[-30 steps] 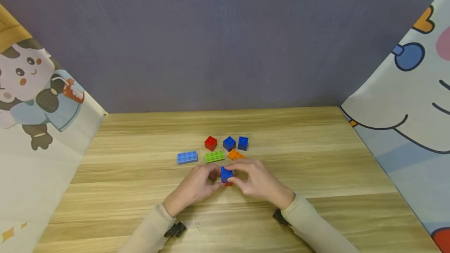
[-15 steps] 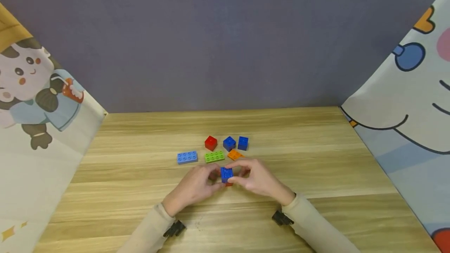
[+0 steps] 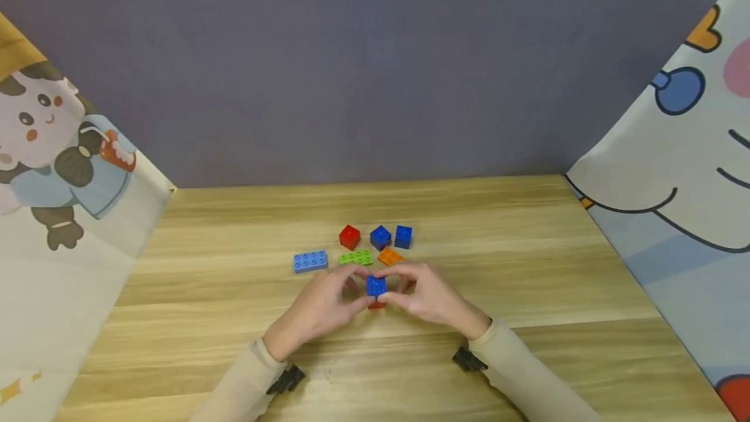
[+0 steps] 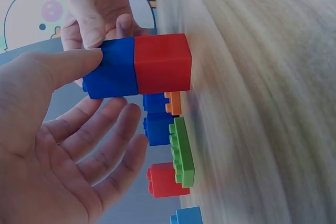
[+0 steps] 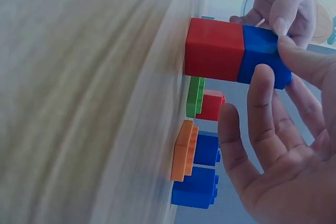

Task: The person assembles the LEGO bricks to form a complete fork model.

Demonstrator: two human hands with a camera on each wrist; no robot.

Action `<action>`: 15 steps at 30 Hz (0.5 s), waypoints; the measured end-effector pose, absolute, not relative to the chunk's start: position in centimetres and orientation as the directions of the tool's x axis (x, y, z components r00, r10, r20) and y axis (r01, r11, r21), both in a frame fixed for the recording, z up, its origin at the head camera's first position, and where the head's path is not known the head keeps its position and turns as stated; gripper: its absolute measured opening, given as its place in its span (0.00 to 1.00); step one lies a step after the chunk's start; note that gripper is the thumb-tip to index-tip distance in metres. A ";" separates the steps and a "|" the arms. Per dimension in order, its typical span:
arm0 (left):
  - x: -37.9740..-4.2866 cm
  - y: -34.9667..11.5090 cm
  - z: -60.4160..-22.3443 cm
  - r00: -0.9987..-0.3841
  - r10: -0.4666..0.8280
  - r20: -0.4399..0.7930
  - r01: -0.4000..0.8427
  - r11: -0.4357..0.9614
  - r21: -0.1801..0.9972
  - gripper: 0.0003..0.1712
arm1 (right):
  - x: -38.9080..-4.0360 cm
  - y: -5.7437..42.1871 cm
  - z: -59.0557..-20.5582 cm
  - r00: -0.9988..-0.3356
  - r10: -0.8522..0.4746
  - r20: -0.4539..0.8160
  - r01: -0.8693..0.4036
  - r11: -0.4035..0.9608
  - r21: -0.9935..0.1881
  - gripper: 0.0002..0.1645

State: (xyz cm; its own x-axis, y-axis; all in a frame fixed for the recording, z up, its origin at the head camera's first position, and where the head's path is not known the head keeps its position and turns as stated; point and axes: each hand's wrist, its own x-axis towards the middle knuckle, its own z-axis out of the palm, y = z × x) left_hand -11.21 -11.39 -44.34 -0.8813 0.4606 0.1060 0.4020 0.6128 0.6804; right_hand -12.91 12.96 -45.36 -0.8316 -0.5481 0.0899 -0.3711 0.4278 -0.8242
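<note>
Blue brick (image 3: pixel 376 285) is sitting on the red brick (image 3: pixel 377 305), and the pair is standing about midway between the left and right edges of the tabletop (image 3: pixel 498 246). Both hands are pinching the blue brick: the left hand (image 3: pixel 322 301) and the right hand (image 3: pixel 430 298) are each closing thumb and forefinger on it, while their other fingers are staying loosely bent and apart. No finger is clearly steadying the red brick, so an uneven push could, I think, be tipping the pair or loosening the joint; whether it is fully pressed, I cannot tell. Right fingers could also be knocking the orange plate (image 3: pixel 389 255), lying just beyond, toward the far edge.

Compared with half a second ago, the left fingertips are lying higher, on the blue brick, and the left thumb is no longer covering the red brick's front; the right hand is keeping nearly its same grip.
</note>
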 end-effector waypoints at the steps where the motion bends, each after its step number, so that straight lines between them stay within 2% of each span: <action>1: -11.2 -11.4 -44.4 -0.880 0.461 0.113 0.406 0.607 0.683 0.20 | -12.9 12.9 -45.3 -0.831 -0.548 0.091 -0.372 0.427 -0.824 0.21; 15: -11.2 -11.3 -44.3 -0.881 0.453 0.134 0.410 0.592 0.694 0.19 | -12.7 12.7 -45.2 -0.843 -0.530 0.095 -0.373 0.448 -0.812 0.22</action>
State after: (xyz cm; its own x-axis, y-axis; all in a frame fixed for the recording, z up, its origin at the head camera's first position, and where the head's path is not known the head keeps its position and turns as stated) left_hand -11.24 -11.25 -44.27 -0.8815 0.4527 0.1342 0.4097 0.5921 0.6939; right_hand -12.72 12.75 -45.16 -0.8426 -0.5301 0.0948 -0.3733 0.4482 -0.8123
